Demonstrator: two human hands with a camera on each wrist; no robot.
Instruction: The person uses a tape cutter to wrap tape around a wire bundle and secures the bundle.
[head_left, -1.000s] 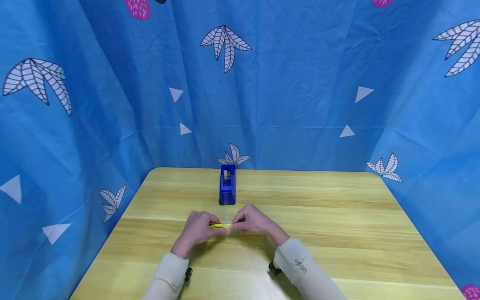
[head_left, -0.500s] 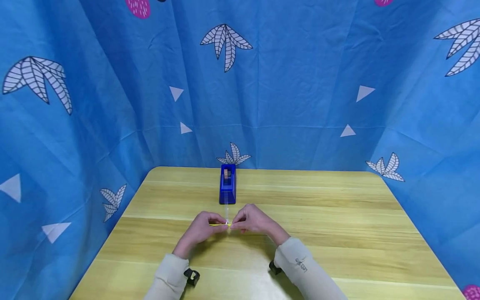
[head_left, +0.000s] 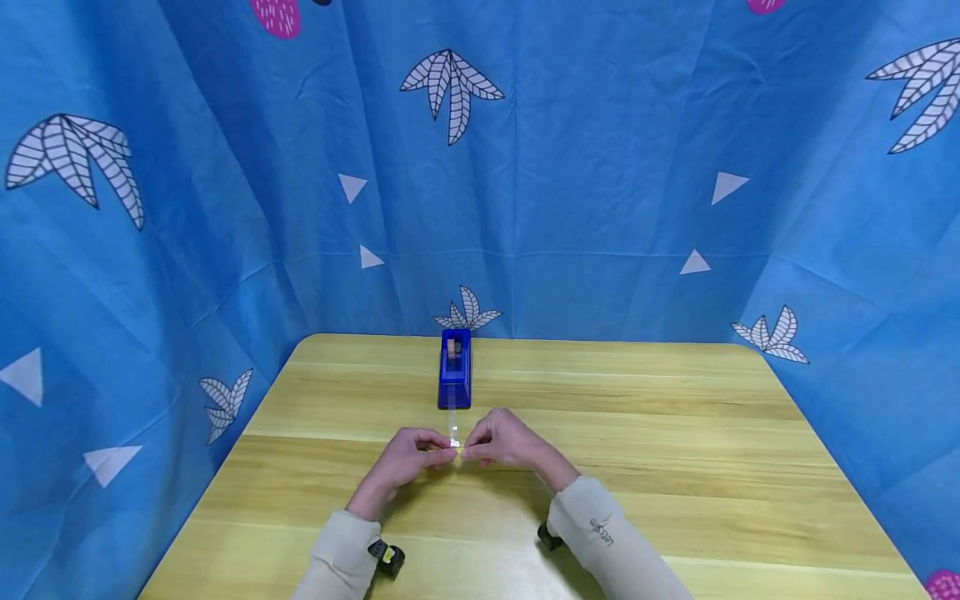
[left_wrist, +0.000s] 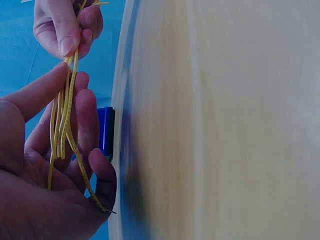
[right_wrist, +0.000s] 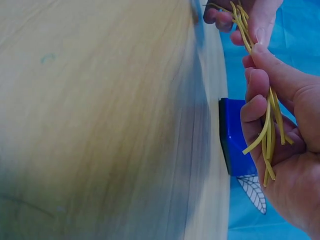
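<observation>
A bundle of several thin yellow wires (left_wrist: 64,107) runs between both hands. In the left wrist view one wire ends in a bare metallic tip. My left hand (head_left: 412,456) pinches the bundle between thumb and fingers, loose ends lying across its palm. Close by on the right, my right hand (head_left: 504,437) pinches the same bundle, and its loose ends (right_wrist: 268,135) hang over that palm. A strip of clear tape (head_left: 452,425) stretches from the blue tape dispenser (head_left: 454,393) to the wires at the fingertips. Fingers hide where the tape meets the wires.
The dispenser stands beyond the hands on a light wooden table (head_left: 637,433). A blue patterned curtain (head_left: 600,167) hangs behind the table and along both sides. Dark wrist cameras are strapped on below both sleeves.
My left hand has turned, bringing its wrist camera further into view, and the wires now show less between its fingers. The tape's end glints at the fingertips. My right hand has barely moved.
</observation>
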